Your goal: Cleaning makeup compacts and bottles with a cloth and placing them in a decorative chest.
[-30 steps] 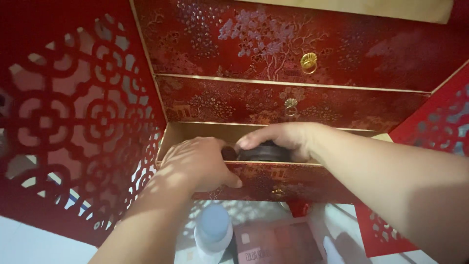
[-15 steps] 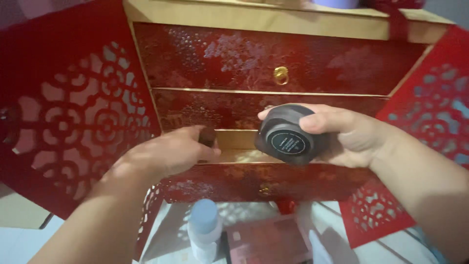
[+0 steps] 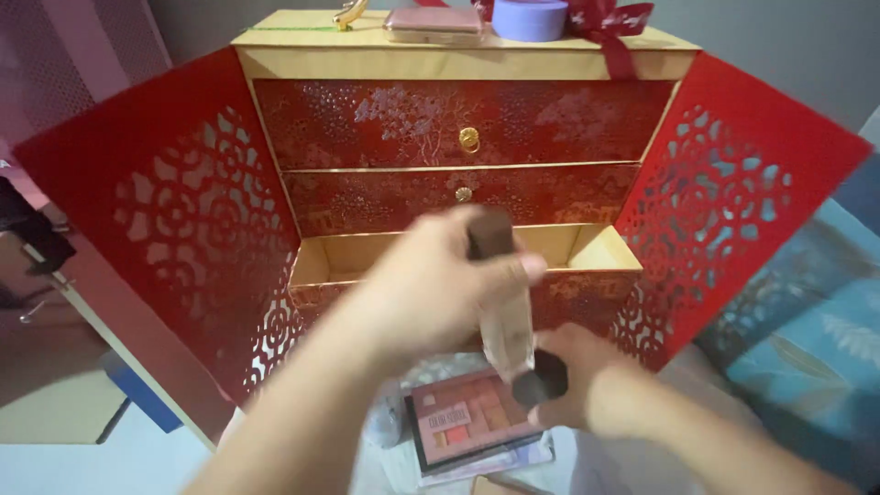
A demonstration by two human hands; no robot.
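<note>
— Where my left fingers (image 3: pixel 513 266) wrap round it, what am I holding?

— A tall clear bottle (image 3: pixel 507 325) with a dark brown cap (image 3: pixel 490 235). My left hand (image 3: pixel 440 289) grips it tight near the top, and the bottle hangs down in front of the open bottom drawer (image 3: pixel 458 252).

— And my other hand?

— My right hand (image 3: pixel 587 390) is lower and nearer to me. Its fingers are curled shut on a small round black jar (image 3: pixel 539 380), which sits just under the bottle's bottom end. It is blurry, so I cannot tell if they touch.

— What is around them?

— Under both hands lies a flat pink makeup palette (image 3: pixel 472 422). Behind stands a red and gold cabinet (image 3: pixel 458 119) with two shut drawers, and red cut-out doors swing wide at left (image 3: pixel 165 211) and right (image 3: pixel 733 202). On top, far back, sit a purple tub (image 3: pixel 530 18) and a red ribbon (image 3: pixel 610 23).
</note>
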